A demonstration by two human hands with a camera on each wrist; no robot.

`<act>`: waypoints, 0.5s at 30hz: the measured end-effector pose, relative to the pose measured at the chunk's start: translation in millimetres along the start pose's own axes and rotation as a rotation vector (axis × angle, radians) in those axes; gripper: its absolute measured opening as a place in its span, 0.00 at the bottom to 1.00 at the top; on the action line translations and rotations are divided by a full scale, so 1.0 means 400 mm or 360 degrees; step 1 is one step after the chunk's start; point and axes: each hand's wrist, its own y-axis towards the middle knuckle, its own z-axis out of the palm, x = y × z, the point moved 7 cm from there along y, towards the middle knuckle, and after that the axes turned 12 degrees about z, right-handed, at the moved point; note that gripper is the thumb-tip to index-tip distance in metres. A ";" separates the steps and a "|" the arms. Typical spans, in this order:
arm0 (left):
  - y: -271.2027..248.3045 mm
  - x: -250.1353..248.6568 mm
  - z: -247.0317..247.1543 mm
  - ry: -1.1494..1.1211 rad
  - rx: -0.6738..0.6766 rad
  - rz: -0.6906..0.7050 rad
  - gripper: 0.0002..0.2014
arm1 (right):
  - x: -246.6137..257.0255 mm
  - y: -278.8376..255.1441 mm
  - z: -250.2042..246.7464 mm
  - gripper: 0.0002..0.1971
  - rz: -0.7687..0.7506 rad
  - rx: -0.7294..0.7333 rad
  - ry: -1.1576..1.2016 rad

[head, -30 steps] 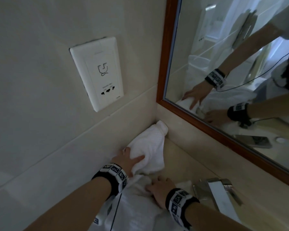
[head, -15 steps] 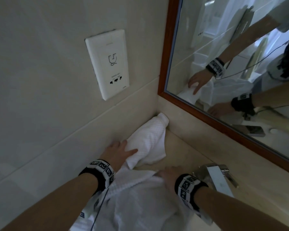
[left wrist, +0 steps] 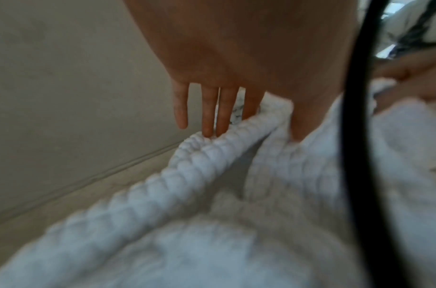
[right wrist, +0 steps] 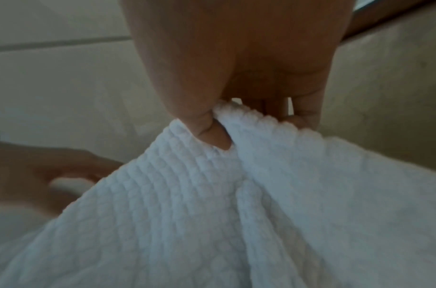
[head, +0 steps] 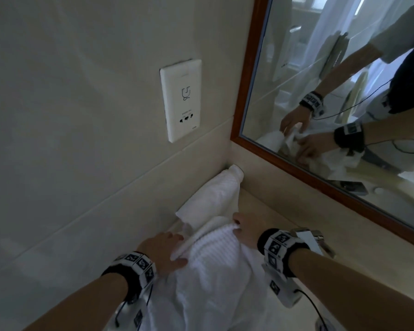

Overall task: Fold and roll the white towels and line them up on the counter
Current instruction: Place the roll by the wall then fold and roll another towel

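Since the earlier frame, both hands have been drawn nearer and now work the far edge of a loose white towel point(head: 215, 271) spread on the beige counter point(head: 273, 211), while the rolled towel point(head: 215, 194) is left alone in the far corner, lying along the left wall with its far end against the ledge under the mirror point(head: 344, 91). A second towel thus appears to be under way, one roll already placed. The loose towel is thick, ribbed cotton, judged soft, limp and light, unlikely to slip but prone to sag and bunch; it is best taken at its hemmed edge and corners, so that folds stay straight. The left hand point(head: 164, 249) is held nearly flat, fingers point(left wrist: 209, 109) straight and close together, tips touching the raised left hem, thumb pressed on the cloth. The right hand point(head: 245, 229) pinches the towel's far edge between thumb point(right wrist: 212, 134) and curled fingers. A metal tap point(head: 308, 237) is seen just right of the right wrist. A white socket plate point(head: 181, 99) is fixed on the left wall. No containers are seen in any view.
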 end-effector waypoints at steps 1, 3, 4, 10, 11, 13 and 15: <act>-0.008 0.000 0.000 0.0081 -0.0029 0.0017 0.31 | 0.018 -0.024 -0.028 0.07 -0.0034 -0.0055 0.0012; -0.020 0.000 0.002 0.0129 -0.0054 0.0023 0.25 | 0.056 -0.072 -0.083 0.07 -0.0102 -0.0176 -0.0036; -0.024 0.001 0.003 0.0118 -0.0044 0.0014 0.22 | 0.071 -0.093 -0.107 0.08 -0.0116 -0.0232 -0.0080; -0.079 -0.029 -0.062 0.0107 -0.0223 0.0079 0.28 | 0.134 -0.209 -0.218 0.04 -0.0047 -0.0510 -0.0274; -0.097 -0.033 -0.083 0.0097 -0.0294 0.0098 0.30 | 0.138 -0.235 -0.240 0.04 -0.0024 -0.0566 -0.0278; -0.138 -0.043 -0.128 0.0055 -0.0411 0.0162 0.30 | 0.138 -0.286 -0.278 0.04 0.0035 -0.0644 -0.0264; -0.196 -0.055 -0.168 0.0044 -0.0468 0.0223 0.30 | 0.147 -0.354 -0.308 0.03 0.0094 -0.0725 -0.0298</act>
